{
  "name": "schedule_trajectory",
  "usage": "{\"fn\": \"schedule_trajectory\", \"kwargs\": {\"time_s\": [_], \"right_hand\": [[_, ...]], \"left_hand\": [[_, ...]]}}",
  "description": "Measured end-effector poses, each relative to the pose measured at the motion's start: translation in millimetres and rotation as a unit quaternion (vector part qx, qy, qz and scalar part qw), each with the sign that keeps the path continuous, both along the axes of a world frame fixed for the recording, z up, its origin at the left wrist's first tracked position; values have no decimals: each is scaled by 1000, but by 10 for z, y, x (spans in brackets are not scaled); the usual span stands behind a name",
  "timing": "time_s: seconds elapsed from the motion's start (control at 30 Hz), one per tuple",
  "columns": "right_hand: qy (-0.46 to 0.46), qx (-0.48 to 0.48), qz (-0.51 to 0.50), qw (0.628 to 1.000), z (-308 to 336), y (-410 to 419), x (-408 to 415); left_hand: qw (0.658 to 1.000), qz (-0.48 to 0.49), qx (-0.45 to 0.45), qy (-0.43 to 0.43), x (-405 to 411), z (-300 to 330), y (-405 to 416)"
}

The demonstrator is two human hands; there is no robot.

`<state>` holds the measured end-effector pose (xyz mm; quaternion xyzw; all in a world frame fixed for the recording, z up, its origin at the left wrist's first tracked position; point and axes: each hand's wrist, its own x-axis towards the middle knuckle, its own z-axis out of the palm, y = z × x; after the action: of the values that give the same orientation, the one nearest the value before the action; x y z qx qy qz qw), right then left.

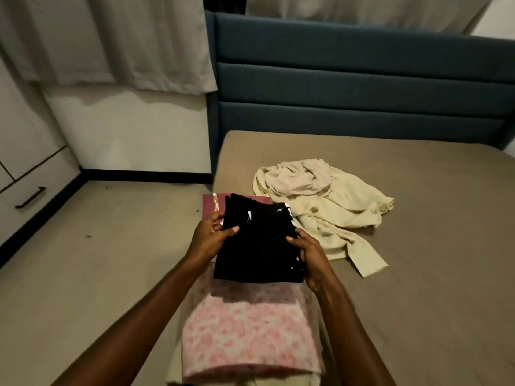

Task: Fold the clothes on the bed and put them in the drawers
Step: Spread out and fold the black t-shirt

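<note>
At the near left corner of the bed (418,246), a person holds a folded black garment (259,246) with small white markings between both hands. The left hand (210,235) has its grip closed on the garment's left edge, thumb on top and fingers curled beneath; the right hand (312,254) grips the right edge the same way, thumb pressed on the black cloth. The garment sits above a folded pink patterned piece (248,330), which lies on a pale cream layer (278,381) at the bottom of the stack. A dark red folded item (214,204) shows just behind the black one, partly hidden by it. Farther back on the tan sheet, apart from the stack, lies an unfolded heap: a cream-yellow garment (334,213) with a pale pink one (298,176) crumpled on top. A blue padded headboard (362,79) stands behind. To the left, across the floor, is a white cabinet with drawers (25,196) bearing a dark handle.
</note>
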<state>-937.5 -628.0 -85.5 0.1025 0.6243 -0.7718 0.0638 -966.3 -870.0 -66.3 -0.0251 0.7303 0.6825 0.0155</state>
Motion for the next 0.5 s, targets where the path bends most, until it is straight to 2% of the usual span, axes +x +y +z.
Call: {"fn": "schedule_trajectory", "kwargs": {"time_s": [0.17, 0.23, 0.27, 0.3, 0.33, 0.37, 0.43, 0.5], "right_hand": [[42, 14, -5, 999, -175, -353, -983], [59, 96, -3, 994, -345, -436, -1248], [65, 185, 9, 980, -445, -450, -1318], [72, 300, 9, 951, -543, -467, -1392], [89, 412, -4, 907, -624, -474, -1412], [116, 491, -25, 863, -695, -495, -1436], [176, 563, -61, 805, -664, -609, -1519], [191, 591, -59, 782, -634, -739, -1655]], "left_hand": [[999, 43, -25, 11, -865, -157, -308], [995, 56, -81, -9, -1105, -269, -408], [983, 73, -166, -13, -1168, -322, -446], [957, 93, -274, 9, -1211, -378, -470], [922, 109, -369, 52, -1207, -457, -474], [890, 119, -422, 124, -1192, -524, -459], [856, 114, -437, 251, -1221, -518, -391], [846, 73, -462, 255, -1349, -531, -298]]}}
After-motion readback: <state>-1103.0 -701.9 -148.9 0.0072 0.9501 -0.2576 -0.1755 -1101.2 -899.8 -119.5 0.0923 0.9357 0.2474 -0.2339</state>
